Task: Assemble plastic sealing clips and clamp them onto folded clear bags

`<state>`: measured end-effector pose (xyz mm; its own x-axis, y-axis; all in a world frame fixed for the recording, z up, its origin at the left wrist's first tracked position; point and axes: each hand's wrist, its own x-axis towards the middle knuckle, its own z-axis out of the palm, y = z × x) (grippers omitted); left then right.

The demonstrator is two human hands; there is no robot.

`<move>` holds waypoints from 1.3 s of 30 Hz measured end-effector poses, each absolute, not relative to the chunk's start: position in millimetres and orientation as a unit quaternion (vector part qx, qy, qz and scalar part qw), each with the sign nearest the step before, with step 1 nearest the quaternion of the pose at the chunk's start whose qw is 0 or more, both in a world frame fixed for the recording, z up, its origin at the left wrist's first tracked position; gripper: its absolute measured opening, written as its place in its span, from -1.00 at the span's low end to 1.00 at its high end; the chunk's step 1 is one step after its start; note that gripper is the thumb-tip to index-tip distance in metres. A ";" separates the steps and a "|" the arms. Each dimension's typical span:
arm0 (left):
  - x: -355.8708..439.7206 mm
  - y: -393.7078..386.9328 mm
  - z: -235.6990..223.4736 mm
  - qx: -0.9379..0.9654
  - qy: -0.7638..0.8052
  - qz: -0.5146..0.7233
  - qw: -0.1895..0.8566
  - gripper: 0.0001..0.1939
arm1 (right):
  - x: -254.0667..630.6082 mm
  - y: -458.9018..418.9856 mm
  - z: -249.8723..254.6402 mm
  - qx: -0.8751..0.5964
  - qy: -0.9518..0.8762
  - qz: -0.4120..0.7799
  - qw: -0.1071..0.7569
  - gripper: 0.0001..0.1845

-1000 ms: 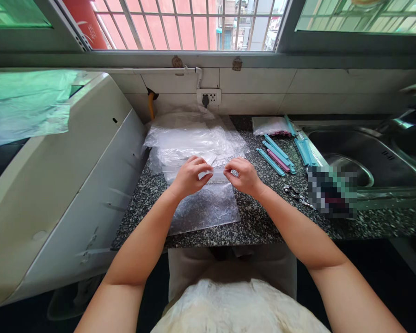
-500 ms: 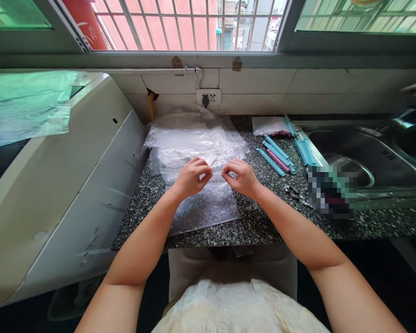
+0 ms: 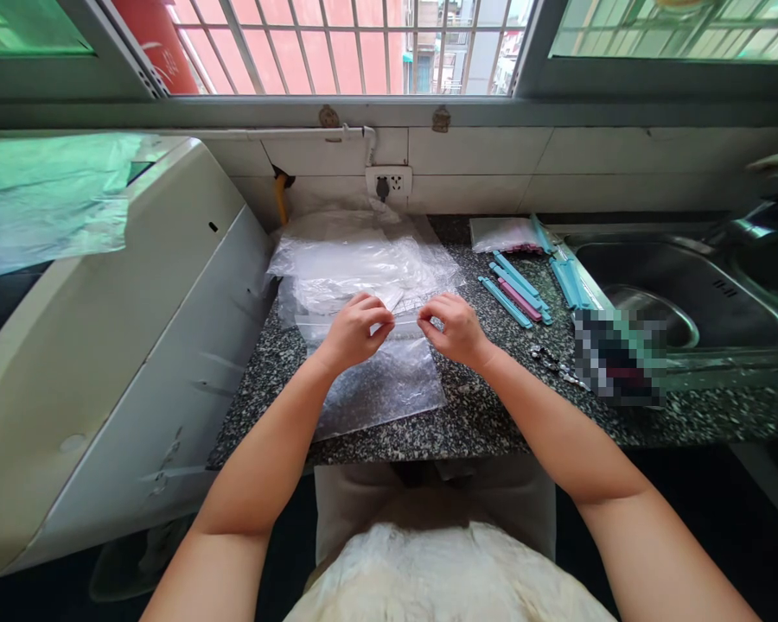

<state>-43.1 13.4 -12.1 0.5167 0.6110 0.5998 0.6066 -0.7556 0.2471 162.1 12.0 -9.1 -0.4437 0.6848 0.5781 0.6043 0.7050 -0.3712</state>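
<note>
1. The left hand (image 3: 356,333) and right hand (image 3: 452,330) meet near the middle of the frame. On each, thumb and forefinger are together, apparently pinched on the upper edge of a clear bag (image 3: 389,393); its thin film is hard to make out there.
2. The bag hangs or lies below the hands, centre of the frame, its lower part flat on the speckled counter (image 3: 486,423).
3. Risk: the slick film could slip from either pinch, since only the tips seem to grip it.
4. Risk: pulling the hands apart unevenly could stretch or crease the edge.
5. Risk: the pile of clear plastic (image 3: 343,250), just above centre, could cling and drag along, as it lies right against the bag.
6. Counts: two hands; one bag in hand; pile layers uncountable.
7. Right of centre: one pink strip (image 3: 519,299) and at least three blue strips (image 3: 504,302), overlapping.
8. One wall socket (image 3: 398,180) with one black plug (image 3: 382,187), upper centre.
</note>
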 end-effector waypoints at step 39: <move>-41.0 11.4 -10.9 0.875 0.346 0.339 0.026 -0.87 | 157.9 8.8 -12.4 -0.363 -0.857 0.042 0.363 -0.87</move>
<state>-41.0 11.4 -10.9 0.5309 0.6231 0.5743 0.5882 -0.7589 0.2795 157.9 8.8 -12.4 -0.4732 0.6528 0.5915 0.5916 0.7330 -0.3356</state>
